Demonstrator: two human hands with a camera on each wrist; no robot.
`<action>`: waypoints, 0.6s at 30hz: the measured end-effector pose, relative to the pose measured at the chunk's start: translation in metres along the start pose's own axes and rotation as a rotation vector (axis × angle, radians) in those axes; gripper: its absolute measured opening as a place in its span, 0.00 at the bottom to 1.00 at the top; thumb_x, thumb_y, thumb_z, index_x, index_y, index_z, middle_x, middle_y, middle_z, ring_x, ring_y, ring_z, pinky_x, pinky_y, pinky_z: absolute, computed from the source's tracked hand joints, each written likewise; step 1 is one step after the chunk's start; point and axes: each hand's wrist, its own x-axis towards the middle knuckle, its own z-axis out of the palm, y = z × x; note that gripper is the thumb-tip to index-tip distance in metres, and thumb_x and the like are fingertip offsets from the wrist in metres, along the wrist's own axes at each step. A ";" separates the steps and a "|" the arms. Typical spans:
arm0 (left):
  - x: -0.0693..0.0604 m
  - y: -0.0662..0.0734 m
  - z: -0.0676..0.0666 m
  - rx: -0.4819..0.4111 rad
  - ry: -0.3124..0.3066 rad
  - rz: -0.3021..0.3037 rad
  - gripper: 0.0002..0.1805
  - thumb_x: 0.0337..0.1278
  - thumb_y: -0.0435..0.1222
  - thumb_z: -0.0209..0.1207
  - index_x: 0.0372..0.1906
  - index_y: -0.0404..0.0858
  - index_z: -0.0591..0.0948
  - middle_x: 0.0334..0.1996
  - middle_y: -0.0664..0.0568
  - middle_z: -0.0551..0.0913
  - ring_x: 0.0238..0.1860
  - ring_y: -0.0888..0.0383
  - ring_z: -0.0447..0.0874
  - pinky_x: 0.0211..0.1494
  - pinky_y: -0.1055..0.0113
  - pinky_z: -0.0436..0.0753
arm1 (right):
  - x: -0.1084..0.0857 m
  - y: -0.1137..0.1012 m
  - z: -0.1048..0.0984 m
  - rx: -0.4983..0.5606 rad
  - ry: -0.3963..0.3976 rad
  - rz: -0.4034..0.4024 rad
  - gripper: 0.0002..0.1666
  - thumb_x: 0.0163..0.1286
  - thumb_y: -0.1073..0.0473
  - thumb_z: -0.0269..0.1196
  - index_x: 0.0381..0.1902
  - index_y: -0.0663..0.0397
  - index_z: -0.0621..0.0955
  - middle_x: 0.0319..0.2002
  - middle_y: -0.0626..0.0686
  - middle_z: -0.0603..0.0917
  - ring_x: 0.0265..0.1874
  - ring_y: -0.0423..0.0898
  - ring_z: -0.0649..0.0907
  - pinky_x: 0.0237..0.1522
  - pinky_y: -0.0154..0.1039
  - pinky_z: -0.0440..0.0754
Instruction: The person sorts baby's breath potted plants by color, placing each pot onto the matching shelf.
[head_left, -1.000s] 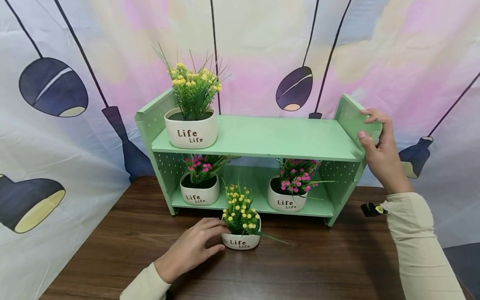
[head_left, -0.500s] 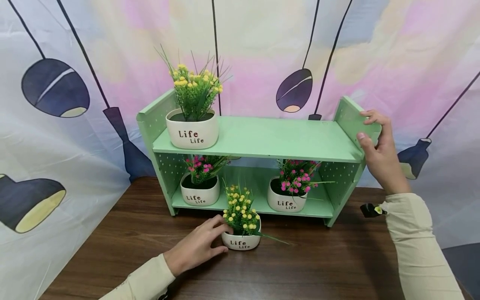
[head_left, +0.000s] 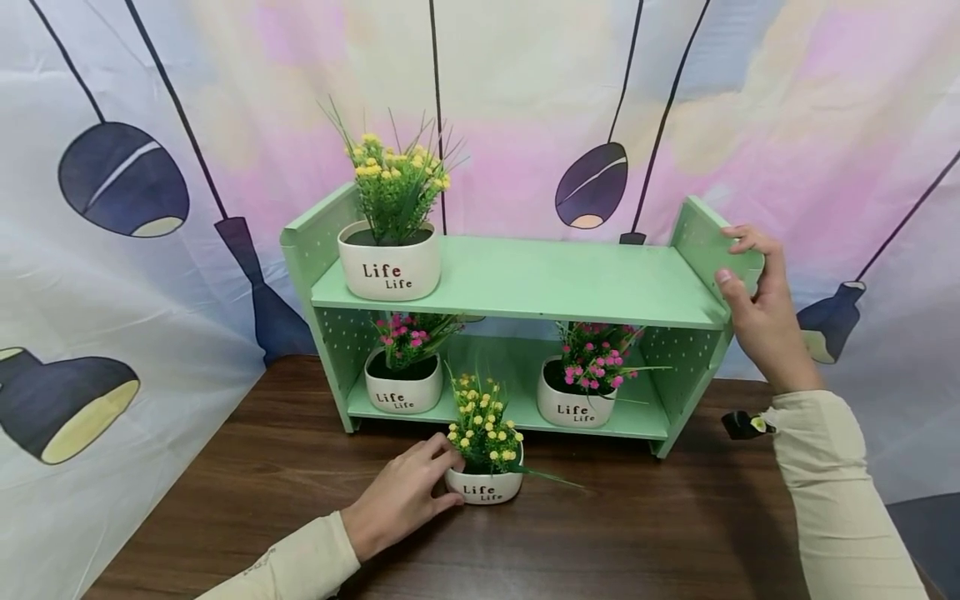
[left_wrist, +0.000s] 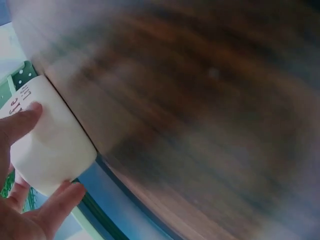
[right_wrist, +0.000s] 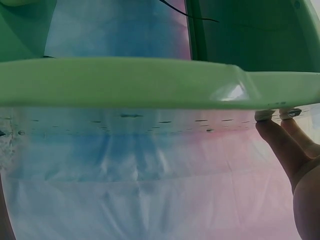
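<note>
A white flowerpot [head_left: 487, 489] marked "Life" stands on the table in front of the shelf, holding artificial yellow flowers [head_left: 486, 429]. My left hand [head_left: 405, 493] grips its left end. In the left wrist view, the thumb [left_wrist: 24, 122] presses the lettered face of the pot [left_wrist: 57, 145], and other fingers reach its end and far side. My right hand [head_left: 765, 304] holds the right side panel of a green two-tier shelf [head_left: 562, 279]. Its thumb lies against the panel's inner face and the fingers go over the edge. Its fingers partly show beside the green panel edge [right_wrist: 125, 82].
A pot of yellow flowers [head_left: 392, 271] stands at the left of the upper tier. Below it, a pot with pink flowers [head_left: 405, 393] is at the left and another pink-flowered pot [head_left: 576, 406] at the right. The brown wooden table [head_left: 585, 533] extends in front; a patterned cloth [head_left: 510, 100] hangs behind.
My left hand has shifted slightly right, its thumb coming from beside the pot onto its front. The whole head view has drifted slightly. My right hand stays on the shelf panel.
</note>
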 end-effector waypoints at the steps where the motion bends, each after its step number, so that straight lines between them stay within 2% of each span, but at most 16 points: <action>1: 0.000 0.001 0.000 -0.012 -0.003 -0.013 0.18 0.52 0.42 0.81 0.43 0.45 0.84 0.44 0.59 0.76 0.43 0.60 0.82 0.41 0.63 0.86 | 0.000 0.000 0.000 0.002 -0.002 -0.002 0.21 0.84 0.61 0.52 0.68 0.60 0.63 0.80 0.47 0.59 0.72 0.51 0.64 0.45 0.31 0.78; 9: -0.001 0.007 0.000 -0.232 -0.014 -0.148 0.18 0.49 0.32 0.81 0.41 0.44 0.83 0.43 0.62 0.75 0.42 0.64 0.83 0.44 0.68 0.86 | 0.000 0.001 -0.001 0.038 -0.017 -0.003 0.21 0.84 0.62 0.53 0.68 0.59 0.63 0.80 0.48 0.57 0.71 0.53 0.65 0.41 0.28 0.81; 14: -0.003 0.011 -0.006 -0.298 0.009 -0.183 0.19 0.47 0.29 0.81 0.40 0.44 0.83 0.43 0.62 0.76 0.46 0.63 0.86 0.48 0.67 0.89 | 0.000 0.001 -0.001 0.043 -0.013 -0.004 0.21 0.83 0.62 0.53 0.68 0.59 0.63 0.80 0.49 0.57 0.68 0.53 0.66 0.40 0.28 0.81; 18: 0.000 0.014 -0.018 -0.308 0.016 -0.199 0.20 0.46 0.29 0.82 0.40 0.44 0.83 0.42 0.62 0.76 0.45 0.63 0.86 0.48 0.66 0.89 | -0.001 -0.001 -0.001 0.003 -0.009 0.004 0.22 0.84 0.61 0.53 0.69 0.59 0.63 0.81 0.47 0.57 0.68 0.51 0.67 0.39 0.28 0.81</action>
